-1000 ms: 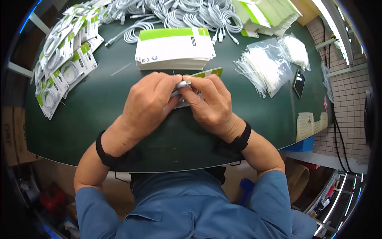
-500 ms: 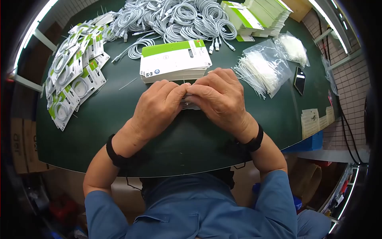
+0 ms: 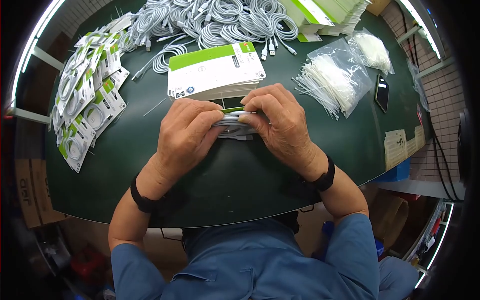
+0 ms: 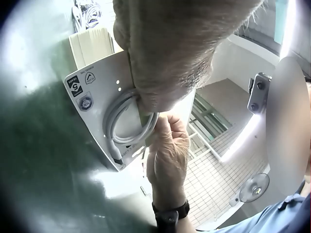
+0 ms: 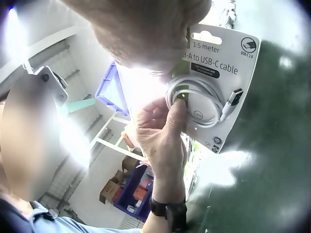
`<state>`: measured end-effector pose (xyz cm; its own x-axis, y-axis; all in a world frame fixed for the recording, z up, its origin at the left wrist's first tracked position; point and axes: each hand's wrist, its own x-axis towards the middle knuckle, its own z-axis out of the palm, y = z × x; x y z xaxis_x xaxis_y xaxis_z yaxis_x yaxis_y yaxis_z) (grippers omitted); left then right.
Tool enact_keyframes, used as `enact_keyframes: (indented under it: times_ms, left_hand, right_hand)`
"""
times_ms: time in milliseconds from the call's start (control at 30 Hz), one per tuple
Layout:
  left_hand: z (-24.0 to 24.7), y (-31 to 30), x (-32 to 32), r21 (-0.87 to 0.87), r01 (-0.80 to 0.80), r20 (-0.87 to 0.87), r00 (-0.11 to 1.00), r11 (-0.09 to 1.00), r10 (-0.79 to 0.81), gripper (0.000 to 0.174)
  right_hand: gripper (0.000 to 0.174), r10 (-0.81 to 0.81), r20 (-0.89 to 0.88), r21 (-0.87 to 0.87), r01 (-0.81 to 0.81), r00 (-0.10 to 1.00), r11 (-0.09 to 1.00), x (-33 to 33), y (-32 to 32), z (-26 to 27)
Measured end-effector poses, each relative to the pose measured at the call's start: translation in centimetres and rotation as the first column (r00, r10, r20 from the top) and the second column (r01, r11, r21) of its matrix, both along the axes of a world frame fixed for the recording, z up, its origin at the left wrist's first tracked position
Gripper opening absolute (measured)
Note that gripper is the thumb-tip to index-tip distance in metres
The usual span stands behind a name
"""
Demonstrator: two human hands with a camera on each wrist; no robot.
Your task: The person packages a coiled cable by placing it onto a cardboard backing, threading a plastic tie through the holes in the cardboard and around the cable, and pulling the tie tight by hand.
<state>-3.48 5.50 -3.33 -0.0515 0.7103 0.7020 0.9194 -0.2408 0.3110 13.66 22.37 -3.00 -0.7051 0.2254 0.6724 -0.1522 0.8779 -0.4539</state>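
Hands (image 3: 186, 131), two; cable card (image 5: 228, 63), one.

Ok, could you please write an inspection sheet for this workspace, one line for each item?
Surface: dark green table, curved near edge.
Job's things: white coiled cable lying on a printed backing card, held between both hands.
Clutter: stack of cards; finished packs at left; bags of white ties and a phone at right.
Hands: left hand pinches the coiled cable against the card; right hand grips the backing card.
Cables: loose cables heaped at the far edge.
Surroundings: cardboard boxes beside the table, left.
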Motion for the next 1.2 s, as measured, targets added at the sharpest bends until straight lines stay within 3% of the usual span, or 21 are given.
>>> enact_keyframes:
  times_ms: [300,433,667,1200]
  left_hand:
    - [1.5,-0.3,0.4,-0.098,0.067,0.063,0.996,0.993,-0.061,0.036]
    - [1.2,-0.2,0.4,-0.043,0.033,-0.005,0.999,0.999,-0.033,0.030]
    - [1.1,0.0,0.6,0.008,0.004,-0.106,0.994,1.000,-0.003,0.021]
    - [1.0,0.1,0.2,-0.020,0.050,-0.096,0.994,0.999,-0.052,0.026]
  right_hand:
    - [0.023,0.071,-0.045,-0.055,-0.073,0.996,0.996,0.3,0.3,-0.8]
    - [0.023,0.115,-0.089,0.016,-0.114,0.989,0.993,0.3,0.7,-0.6]
    - [0.025,0.133,-0.076,-0.016,-0.135,0.988,0.991,0.4,0.8,-0.6]
    - [0.026,0.122,-0.109,-0.017,-0.125,0.987,0.992,0.1,1.0,-0.9]
